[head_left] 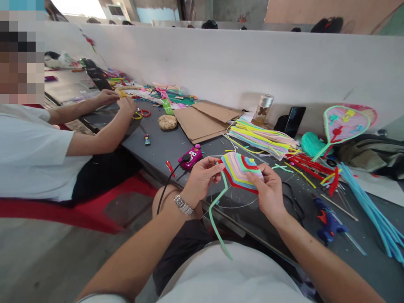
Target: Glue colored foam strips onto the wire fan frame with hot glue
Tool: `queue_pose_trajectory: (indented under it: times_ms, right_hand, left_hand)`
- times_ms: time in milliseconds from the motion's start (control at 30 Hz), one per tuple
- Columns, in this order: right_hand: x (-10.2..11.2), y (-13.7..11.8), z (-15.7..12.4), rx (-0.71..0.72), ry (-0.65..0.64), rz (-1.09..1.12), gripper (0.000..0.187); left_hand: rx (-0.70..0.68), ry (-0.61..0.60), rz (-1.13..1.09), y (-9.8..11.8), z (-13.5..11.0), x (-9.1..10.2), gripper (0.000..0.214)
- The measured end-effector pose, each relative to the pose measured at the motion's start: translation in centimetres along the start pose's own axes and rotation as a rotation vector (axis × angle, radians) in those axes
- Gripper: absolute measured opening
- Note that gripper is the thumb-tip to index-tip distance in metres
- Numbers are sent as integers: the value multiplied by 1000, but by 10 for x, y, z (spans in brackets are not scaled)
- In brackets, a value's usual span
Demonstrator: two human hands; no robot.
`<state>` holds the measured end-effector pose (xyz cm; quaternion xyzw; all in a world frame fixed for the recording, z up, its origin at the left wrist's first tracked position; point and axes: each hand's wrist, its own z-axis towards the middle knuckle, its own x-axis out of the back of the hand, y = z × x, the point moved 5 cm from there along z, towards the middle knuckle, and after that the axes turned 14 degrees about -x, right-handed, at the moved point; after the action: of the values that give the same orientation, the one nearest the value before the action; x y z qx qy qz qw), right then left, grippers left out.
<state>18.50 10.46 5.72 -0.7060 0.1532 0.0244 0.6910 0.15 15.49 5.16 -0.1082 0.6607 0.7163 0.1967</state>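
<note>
Between my two hands, above the table's front edge, is a striped pipe-cleaner piece (pixel 238 170) with bands of red, blue, yellow, pink and green. My left hand (pixel 206 174), with a metal watch on its wrist, pinches the left edge. From there a light green pipe cleaner (pixel 214 210) hangs down in a bend towards my lap. My right hand (pixel 268 185) grips the right side, its thumb lying over the front face. Behind the piece, a thin clear ring or wire (pixel 236 206) shows at the table edge.
A blue glue gun (pixel 330 221) lies at right, near light blue pipe cleaners (pixel 372 210). Further back are a pipe-cleaner bundle (pixel 261 136), cardboard sheets (pixel 205 122) and a phone (pixel 295 121). A purple power socket (pixel 191 158) with a black cord stands left. A co-worker's hands (pixel 121 101) work at far left.
</note>
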Motion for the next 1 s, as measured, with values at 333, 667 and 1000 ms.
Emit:
queue_pose_trajectory:
  times_ms: [333, 667, 1000]
  right_hand:
    - [6, -2, 9, 26, 17, -92, 38]
    - [24, -17, 9, 353, 243, -507, 32]
    - [-19, 25, -3, 167, 86, -946, 18]
  left_hand:
    - [59, -71, 25, -1, 18, -7, 49]
    - [48, 3, 48, -11, 26, -3, 51]
    - [-31, 139, 62, -21, 15, 3, 52]
